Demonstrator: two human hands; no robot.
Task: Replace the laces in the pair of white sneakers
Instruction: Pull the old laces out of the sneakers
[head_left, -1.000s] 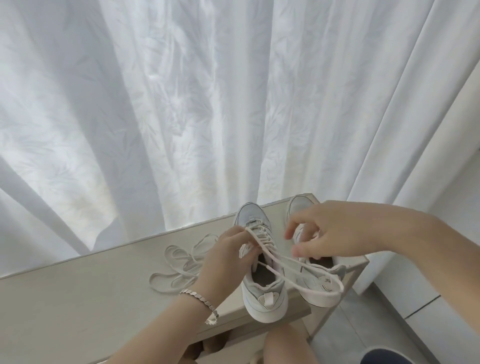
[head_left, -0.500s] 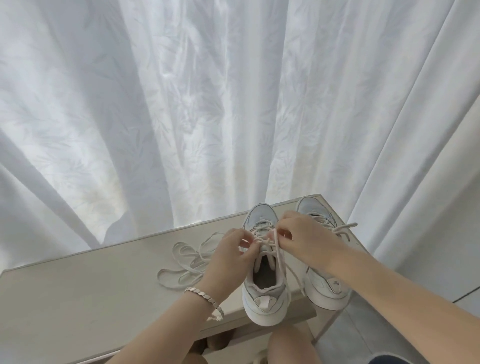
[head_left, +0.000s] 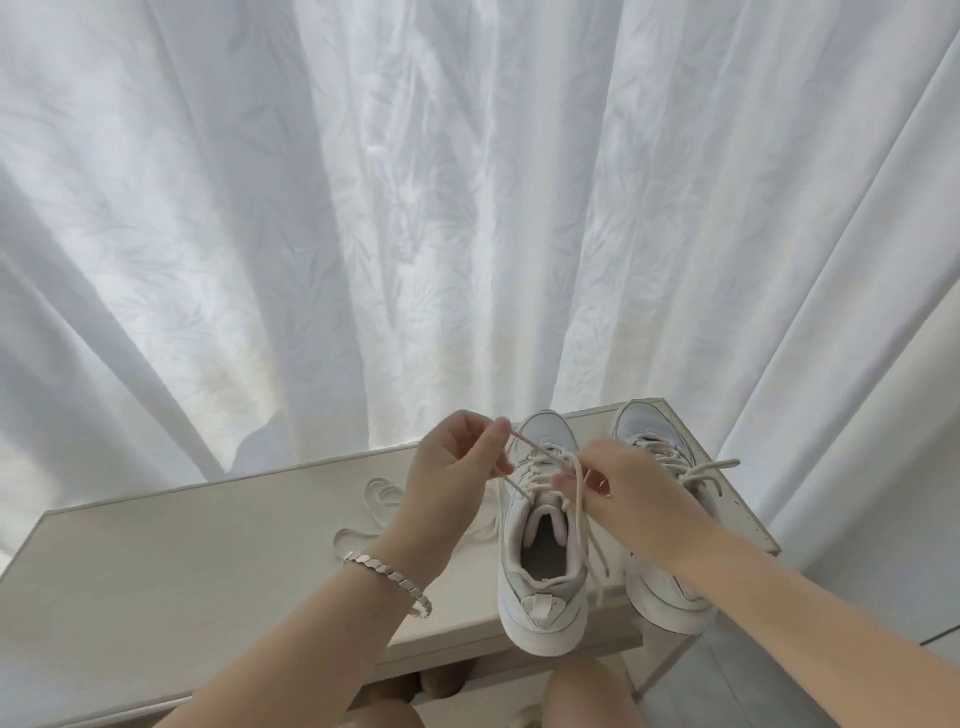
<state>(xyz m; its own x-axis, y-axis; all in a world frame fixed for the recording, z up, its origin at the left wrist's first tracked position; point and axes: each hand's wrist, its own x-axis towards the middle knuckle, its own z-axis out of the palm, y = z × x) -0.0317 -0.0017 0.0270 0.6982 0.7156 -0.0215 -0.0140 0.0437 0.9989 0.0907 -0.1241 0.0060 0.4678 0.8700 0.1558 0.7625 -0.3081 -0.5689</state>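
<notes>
Pinching a strand of lace (head_left: 535, 447) each, L hand (head_left: 447, 467) & R hand (head_left: 634, 493) work over sneaker (head_left: 540, 561). Risk: uneven tug drags lace through eyelets, ends mismatched.

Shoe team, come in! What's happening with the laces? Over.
Left hand pinches one lace end, right hand the other strand. Nearer sneaker not tied. Loose lace aside, not blocking.

Room left of loose laces (head_left: 376, 501) — sneakers (head_left: 535, 618) block right.
</notes>
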